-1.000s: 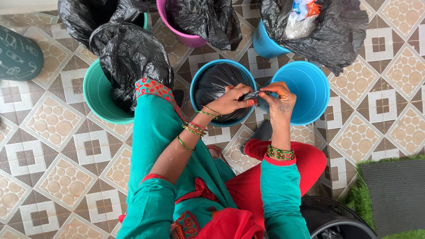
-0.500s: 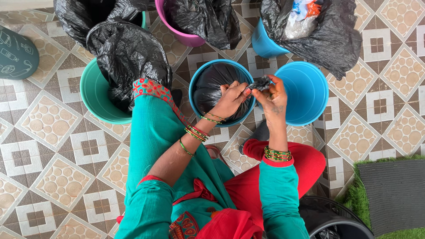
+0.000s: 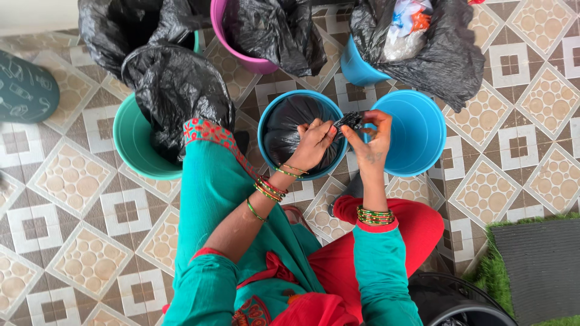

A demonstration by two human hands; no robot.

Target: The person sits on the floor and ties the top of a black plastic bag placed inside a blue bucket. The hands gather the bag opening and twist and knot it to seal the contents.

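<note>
A blue bucket [image 3: 263, 142] in the middle holds a black plastic bag [image 3: 290, 121] stretched tight inside it. My left hand [image 3: 313, 145] pinches the gathered neck of that bag over the bucket's right rim. My right hand [image 3: 371, 142] grips the twisted end of the bag [image 3: 349, 121] just to the right, between this bucket and an empty blue bucket [image 3: 417, 130]. Both wrists wear green and red bangles.
A teal bucket [image 3: 130, 142] with a loose black bag stands at left. At the back are a pink bucket [image 3: 226, 33] and a blue bucket [image 3: 357, 66], both lined with black bags; the blue one holds scraps. A green grass mat [image 3: 534, 265] lies at the lower right.
My right hand has shifted from a level pull to a raised grip on the bag's twisted end. My left hand stays on the neck. The view drifted slightly.
</note>
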